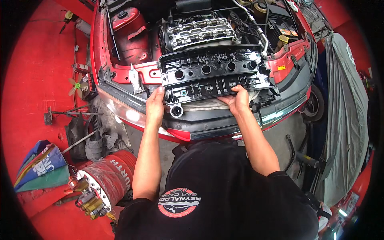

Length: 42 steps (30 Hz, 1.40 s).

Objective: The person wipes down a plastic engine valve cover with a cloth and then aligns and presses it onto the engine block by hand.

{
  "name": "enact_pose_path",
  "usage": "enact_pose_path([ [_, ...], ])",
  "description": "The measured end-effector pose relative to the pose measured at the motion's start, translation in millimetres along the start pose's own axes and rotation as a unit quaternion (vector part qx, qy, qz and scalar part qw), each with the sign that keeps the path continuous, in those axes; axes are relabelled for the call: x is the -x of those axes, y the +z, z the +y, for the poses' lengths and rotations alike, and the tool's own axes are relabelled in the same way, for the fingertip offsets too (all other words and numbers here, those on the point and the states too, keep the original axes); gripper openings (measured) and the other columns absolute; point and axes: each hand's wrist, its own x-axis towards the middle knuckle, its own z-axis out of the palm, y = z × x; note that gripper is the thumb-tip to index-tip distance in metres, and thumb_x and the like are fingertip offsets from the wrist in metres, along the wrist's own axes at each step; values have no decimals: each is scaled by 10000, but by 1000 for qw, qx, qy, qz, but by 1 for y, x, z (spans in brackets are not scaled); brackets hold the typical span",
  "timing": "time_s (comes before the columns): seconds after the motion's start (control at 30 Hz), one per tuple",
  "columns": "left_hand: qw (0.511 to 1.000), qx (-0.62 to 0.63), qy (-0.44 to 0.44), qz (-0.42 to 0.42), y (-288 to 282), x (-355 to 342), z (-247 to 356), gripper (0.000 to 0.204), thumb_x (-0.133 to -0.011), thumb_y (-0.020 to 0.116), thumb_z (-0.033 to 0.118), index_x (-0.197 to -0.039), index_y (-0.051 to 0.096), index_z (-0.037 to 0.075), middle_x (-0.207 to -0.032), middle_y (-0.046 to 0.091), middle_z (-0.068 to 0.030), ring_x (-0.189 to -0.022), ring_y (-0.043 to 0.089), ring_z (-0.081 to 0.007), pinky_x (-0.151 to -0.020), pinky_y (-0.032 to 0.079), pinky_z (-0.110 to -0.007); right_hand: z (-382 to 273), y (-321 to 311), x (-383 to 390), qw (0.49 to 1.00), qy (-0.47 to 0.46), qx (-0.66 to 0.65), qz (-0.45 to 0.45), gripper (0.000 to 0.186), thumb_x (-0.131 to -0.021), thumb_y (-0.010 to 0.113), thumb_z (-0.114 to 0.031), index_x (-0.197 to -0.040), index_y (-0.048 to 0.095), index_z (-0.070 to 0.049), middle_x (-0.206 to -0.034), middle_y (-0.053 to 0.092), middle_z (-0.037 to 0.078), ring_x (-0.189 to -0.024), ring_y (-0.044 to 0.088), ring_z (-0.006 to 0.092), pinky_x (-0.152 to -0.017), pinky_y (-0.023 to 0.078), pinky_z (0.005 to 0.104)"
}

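A black engine valve cover (212, 68), inner side up with several round openings, is held over the front of a red car. My left hand (156, 105) grips its lower left end beside a round neck. My right hand (236, 100) holds the lower edge right of centre, thumb on top and fingers partly underneath. Just behind the cover is the open engine top (198, 30) with exposed metal camshaft parts. A white squeeze tube (135, 80) lies on the front panel to the left of the cover. A pale cloth (204, 105) shows partly beneath the cover.
The car's front bumper (182, 132) runs below my hands. A red drum (112, 174) with tools on top stands at lower left, near a folded flag-like cloth (42, 164). A grey draped cover (342, 120) is at right, beside a wheel (314, 104). The battery (282, 30) sits at upper right.
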Motion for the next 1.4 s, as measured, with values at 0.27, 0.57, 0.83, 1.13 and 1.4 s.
enact_pose_path([
  [0.27, 997, -1, -81, 7, 0, 1, -3, 500, -998, 572, 440, -1327, 596, 65, -1174, 659, -61, -973, 620, -193, -766, 521, -362, 3, -7, -8, 999, 19, 17, 21, 309, -842, 448, -123, -1115, 511, 8, -1116, 605, 185, -1062, 628, 395, -886, 567, 634],
  [0.57, 987, -123, -53, 84, -1, 19, 0, 362, -898, 748, 170, -1144, 646, -76, -866, 713, -100, -736, 655, -129, -628, 558, -272, 8, -20, 2, 1000, -13, 16, 2, 274, -927, 554, -105, -1157, 547, 43, -1142, 628, 159, -1047, 654, 313, -930, 546, 509],
  [0.83, 968, -200, -65, 137, 18, 28, 17, 266, -928, 706, 88, -1094, 647, -111, -836, 704, -116, -710, 677, -153, -624, 560, -269, 89, -4, 62, 966, 173, 67, -180, 454, -923, 689, -95, -1328, 518, 16, -1165, 647, 163, -1051, 670, 254, -902, 570, 381],
  [1.13, 966, -194, -52, 162, 27, 28, 16, 214, -981, 637, 109, -1035, 652, -97, -855, 686, -120, -715, 687, -180, -632, 584, -297, 102, 15, 30, 941, 217, 39, -258, 458, -934, 704, -124, -1326, 513, 19, -1223, 648, 190, -1078, 673, 246, -918, 559, 359],
  [1.4, 959, -217, -61, 171, 32, 27, 25, 223, -967, 659, 118, -1021, 653, -98, -850, 687, -122, -713, 697, -190, -644, 596, -302, 95, 28, 19, 886, 195, 295, -301, 552, -878, 790, -228, -1296, 541, 33, -982, 724, 146, -874, 683, 151, -778, 550, 293],
])
